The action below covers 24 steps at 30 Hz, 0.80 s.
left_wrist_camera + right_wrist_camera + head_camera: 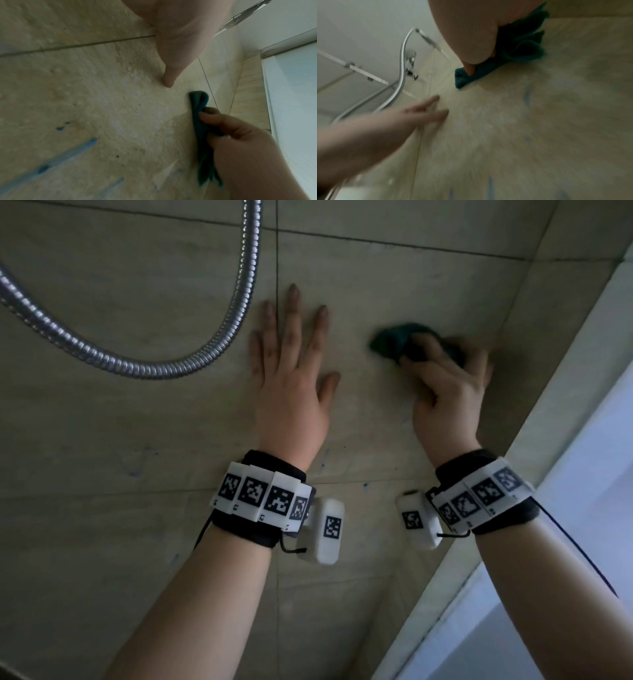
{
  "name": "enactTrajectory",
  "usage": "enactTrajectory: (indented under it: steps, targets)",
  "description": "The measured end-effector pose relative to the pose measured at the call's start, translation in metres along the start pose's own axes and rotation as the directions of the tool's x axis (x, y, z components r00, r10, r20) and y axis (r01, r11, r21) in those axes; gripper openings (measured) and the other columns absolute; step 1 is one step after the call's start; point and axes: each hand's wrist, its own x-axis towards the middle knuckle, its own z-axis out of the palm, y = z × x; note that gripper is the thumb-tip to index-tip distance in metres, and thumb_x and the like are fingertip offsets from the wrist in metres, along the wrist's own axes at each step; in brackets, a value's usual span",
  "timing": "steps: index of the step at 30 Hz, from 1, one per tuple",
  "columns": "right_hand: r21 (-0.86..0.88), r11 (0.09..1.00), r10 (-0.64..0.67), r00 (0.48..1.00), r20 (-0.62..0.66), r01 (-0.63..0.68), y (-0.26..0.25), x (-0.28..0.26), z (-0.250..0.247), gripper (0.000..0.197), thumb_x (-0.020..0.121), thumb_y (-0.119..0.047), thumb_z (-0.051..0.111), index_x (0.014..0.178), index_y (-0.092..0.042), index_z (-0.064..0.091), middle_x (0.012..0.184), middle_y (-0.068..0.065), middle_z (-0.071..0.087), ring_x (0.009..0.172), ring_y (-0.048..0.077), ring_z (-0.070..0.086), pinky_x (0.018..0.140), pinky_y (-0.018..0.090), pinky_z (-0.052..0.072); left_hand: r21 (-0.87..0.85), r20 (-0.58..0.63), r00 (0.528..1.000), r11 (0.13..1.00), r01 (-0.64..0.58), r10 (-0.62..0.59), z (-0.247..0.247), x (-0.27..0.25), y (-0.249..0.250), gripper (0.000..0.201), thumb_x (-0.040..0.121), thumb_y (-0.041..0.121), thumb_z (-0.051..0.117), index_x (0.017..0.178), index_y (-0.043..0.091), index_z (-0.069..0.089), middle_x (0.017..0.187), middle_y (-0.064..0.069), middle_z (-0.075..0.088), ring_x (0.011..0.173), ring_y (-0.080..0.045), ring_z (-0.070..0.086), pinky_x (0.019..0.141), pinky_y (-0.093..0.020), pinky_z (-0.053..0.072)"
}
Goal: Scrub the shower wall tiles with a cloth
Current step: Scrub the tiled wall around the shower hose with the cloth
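A bunched dark teal cloth (397,338) lies pressed against the beige, blue-streaked wall tiles (394,278).

Large beige stone-look wall tiles (394,285) are filling most of the view, divided by thin dark grout lines (276,261) that are running straight across and down. Small blue marks (68,152) are showing on the lower tiles. A ribbed silver shower hose (191,361) is hanging in a loose loop against the wall on the left. On the right, a pale window frame (561,405) is slanting along the tiled edge, and soft bluish daylight is coming through frosted glass (589,542). The space is looking dim overall. In the right wrist view, a chrome tap fitting (411,63) is showing beside a plain white wall (359,27).
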Motion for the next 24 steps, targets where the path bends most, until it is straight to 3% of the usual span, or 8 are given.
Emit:
enactTrajectory:
  steps: [3, 7, 9, 12, 14, 17, 21, 24]
  targets:
    - [-0.010, 0.989, -0.147, 0.982, 0.119, 0.149, -0.008, -0.043, 0.005, 0.036, 0.077, 0.008, 0.047, 0.088, -0.010, 0.076, 0.114, 0.002, 0.069, 0.105, 0.029, 0.045, 0.081, 0.034, 0.027, 0.006, -0.005, 1.000, 1.000, 0.005, -0.005, 0.001, 0.000, 0.002, 0.069, 0.092, 0.035, 0.057, 0.151, 0.014, 0.028, 0.157, -0.019, 0.018, 0.145, -0.042, 0.012, 0.118, -0.047, 0.006]
    - [0.005, 0.947, -0.317, 0.926, 0.206, 0.323, -0.009, -0.065, 0.004, 0.040, 0.098, -0.002, 0.039, 0.087, -0.012, 0.077, 0.112, -0.002, 0.070, 0.107, 0.030, 0.048, 0.082, 0.038, 0.033, 0.006, 0.009, 1.000, 1.000, 0.018, -0.018, 0.001, 0.000, 0.005, 0.070, 0.092, 0.035, 0.057, 0.152, 0.016, 0.026, 0.158, -0.018, 0.016, 0.145, -0.042, 0.011, 0.118, -0.049, 0.007]
    - [-0.035, 0.932, -0.349, 0.917, 0.192, 0.362, -0.007, -0.054, 0.001, 0.042, 0.101, -0.009, 0.037, 0.089, -0.013, 0.077, 0.112, -0.003, 0.070, 0.107, 0.030, 0.049, 0.080, 0.038, 0.034, 0.006, 0.004, 1.000, 1.000, 0.025, -0.025, 0.002, 0.000, 0.005, 0.070, 0.092, 0.034, 0.059, 0.152, 0.016, 0.026, 0.158, -0.017, 0.016, 0.145, -0.041, 0.010, 0.118, -0.048, 0.007]
    - [-0.135, 0.954, -0.258, 0.961, 0.097, 0.270, -0.004, -0.017, -0.005, 0.033, 0.092, -0.001, 0.047, 0.098, -0.015, 0.076, 0.117, 0.000, 0.068, 0.108, 0.032, 0.048, 0.078, 0.040, 0.036, 0.022, 0.007, 0.999, 0.999, 0.037, -0.037, 0.002, 0.000, 0.006, 0.071, 0.092, 0.034, 0.059, 0.152, 0.018, 0.025, 0.159, -0.015, 0.014, 0.146, -0.039, 0.009, 0.118, -0.047, 0.006]
    - [-0.176, 0.971, -0.160, 0.987, 0.015, 0.160, 0.002, 0.014, -0.008, 0.032, 0.086, -0.001, 0.052, 0.105, -0.014, 0.074, 0.122, 0.004, 0.066, 0.107, 0.041, 0.051, 0.082, 0.047, 0.041, 0.026, 0.008, 0.999, 0.999, 0.046, -0.046, 0.002, 0.000, 0.007, 0.071, 0.092, 0.034, 0.058, 0.152, 0.019, 0.024, 0.160, -0.014, 0.013, 0.146, -0.038, 0.008, 0.119, -0.047, 0.005]
    - [-0.144, 0.989, 0.028, 0.998, -0.053, -0.035, 0.012, 0.047, -0.013, 0.043, 0.086, -0.001, 0.041, 0.117, -0.013, 0.068, 0.131, 0.007, 0.059, 0.107, 0.050, 0.050, 0.089, 0.051, 0.043, 0.009, 0.011, 0.999, 0.999, 0.050, -0.050, 0.001, 0.000, 0.009, 0.070, 0.092, 0.033, 0.058, 0.153, 0.019, 0.024, 0.160, -0.014, 0.012, 0.146, -0.037, 0.007, 0.119, -0.046, 0.005]
    - [-0.099, 0.991, 0.088, 0.995, -0.045, -0.092, 0.015, 0.023, -0.010, 0.050, 0.082, 0.003, 0.036, 0.120, -0.009, 0.067, 0.132, 0.010, 0.058, 0.106, 0.048, 0.047, 0.089, 0.047, 0.046, -0.019, -0.004, 0.998, 0.998, 0.056, -0.056, 0.001, -0.001, 0.011, 0.069, 0.091, 0.031, 0.059, 0.152, 0.018, 0.028, 0.159, -0.015, 0.013, 0.146, -0.040, 0.007, 0.119, -0.048, 0.005]
    - [-0.099, 0.993, 0.063, 0.998, 0.006, -0.062, 0.011, -0.025, -0.005, 0.045, 0.079, 0.009, 0.049, 0.114, -0.010, 0.070, 0.126, 0.008, 0.062, 0.102, 0.033, 0.042, 0.083, 0.047, 0.047, -0.013, 0.016, 0.999, 0.999, 0.045, -0.045, 0.004, -0.001, 0.016, 0.070, 0.091, 0.034, 0.059, 0.152, 0.018, 0.027, 0.159, -0.017, 0.013, 0.145, -0.043, 0.007, 0.119, -0.052, 0.007]
